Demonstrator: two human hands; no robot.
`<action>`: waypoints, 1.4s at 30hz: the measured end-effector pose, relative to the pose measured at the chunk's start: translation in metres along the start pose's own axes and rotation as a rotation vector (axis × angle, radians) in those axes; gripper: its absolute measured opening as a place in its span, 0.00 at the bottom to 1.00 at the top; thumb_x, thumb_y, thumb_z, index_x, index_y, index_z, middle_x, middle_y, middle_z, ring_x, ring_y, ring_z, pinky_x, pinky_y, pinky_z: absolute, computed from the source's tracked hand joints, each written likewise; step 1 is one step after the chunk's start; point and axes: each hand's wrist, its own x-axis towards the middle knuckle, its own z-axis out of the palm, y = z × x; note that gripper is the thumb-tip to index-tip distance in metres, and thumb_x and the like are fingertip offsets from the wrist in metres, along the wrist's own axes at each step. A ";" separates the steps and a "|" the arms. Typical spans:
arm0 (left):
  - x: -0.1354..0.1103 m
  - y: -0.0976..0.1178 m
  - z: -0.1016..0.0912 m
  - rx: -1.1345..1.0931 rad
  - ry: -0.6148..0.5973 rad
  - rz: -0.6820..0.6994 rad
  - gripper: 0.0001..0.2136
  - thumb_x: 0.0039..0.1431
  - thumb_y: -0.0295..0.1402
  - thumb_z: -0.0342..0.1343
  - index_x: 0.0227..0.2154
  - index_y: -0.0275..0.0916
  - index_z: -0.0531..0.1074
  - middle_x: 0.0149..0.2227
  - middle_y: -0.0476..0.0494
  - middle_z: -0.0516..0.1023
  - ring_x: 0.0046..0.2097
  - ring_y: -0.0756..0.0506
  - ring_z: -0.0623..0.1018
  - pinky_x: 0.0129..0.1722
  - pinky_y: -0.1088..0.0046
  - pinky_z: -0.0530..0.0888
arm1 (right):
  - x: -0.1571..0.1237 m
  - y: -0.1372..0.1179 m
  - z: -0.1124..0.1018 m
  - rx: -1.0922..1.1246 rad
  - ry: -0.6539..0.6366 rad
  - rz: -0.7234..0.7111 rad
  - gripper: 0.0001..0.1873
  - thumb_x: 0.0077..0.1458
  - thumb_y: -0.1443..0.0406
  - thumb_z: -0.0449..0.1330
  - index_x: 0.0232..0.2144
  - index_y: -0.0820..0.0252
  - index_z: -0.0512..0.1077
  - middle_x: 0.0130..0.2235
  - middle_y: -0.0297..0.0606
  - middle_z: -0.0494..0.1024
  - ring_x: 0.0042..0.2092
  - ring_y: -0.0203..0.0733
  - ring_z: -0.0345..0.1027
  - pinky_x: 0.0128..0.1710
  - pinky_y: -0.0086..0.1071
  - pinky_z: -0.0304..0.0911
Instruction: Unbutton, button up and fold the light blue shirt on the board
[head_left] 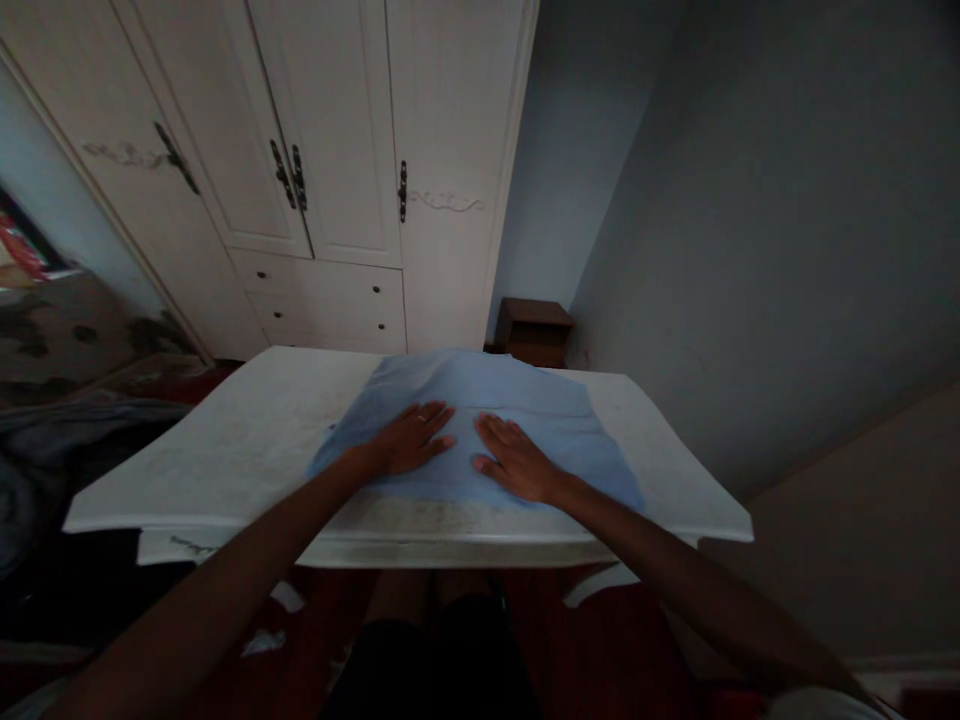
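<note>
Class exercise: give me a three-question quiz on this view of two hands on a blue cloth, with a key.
1. True or false: the left hand and the right hand lie flat on the light blue fabric sheet.
2. The sheet lies on: A) a white rectangular table; B) a green chair; C) a red sofa.
3. What colour are the handles of the tall white wooden wardrobe?
Key: 1 true; 2 A; 3 black.

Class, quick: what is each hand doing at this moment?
Left hand: open, flat on the blue cloth, holding nothing.
Right hand: open, flat on the same cloth, holding nothing.
</note>
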 end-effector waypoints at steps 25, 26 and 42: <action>0.094 -0.083 0.001 0.055 0.176 -0.108 0.34 0.66 0.51 0.30 0.63 0.30 0.57 0.67 0.28 0.53 0.68 0.35 0.53 0.65 0.51 0.49 | 0.100 0.099 0.003 -0.063 0.036 0.210 0.46 0.61 0.41 0.29 0.67 0.66 0.47 0.69 0.51 0.45 0.70 0.51 0.36 0.67 0.47 0.36; 0.090 -0.091 -0.002 0.076 0.165 -0.156 0.34 0.66 0.51 0.30 0.64 0.31 0.56 0.67 0.28 0.53 0.68 0.35 0.53 0.65 0.52 0.50 | 0.094 0.108 0.001 -0.064 0.030 0.219 0.45 0.60 0.40 0.29 0.67 0.64 0.47 0.69 0.50 0.45 0.70 0.51 0.36 0.67 0.48 0.36; 0.058 -0.152 -0.030 0.056 0.172 -0.374 0.35 0.65 0.48 0.25 0.61 0.27 0.60 0.65 0.27 0.58 0.67 0.37 0.55 0.64 0.54 0.53 | 0.029 0.174 -0.036 -0.164 -0.045 0.519 0.46 0.62 0.41 0.31 0.66 0.71 0.48 0.68 0.57 0.46 0.69 0.57 0.38 0.65 0.54 0.39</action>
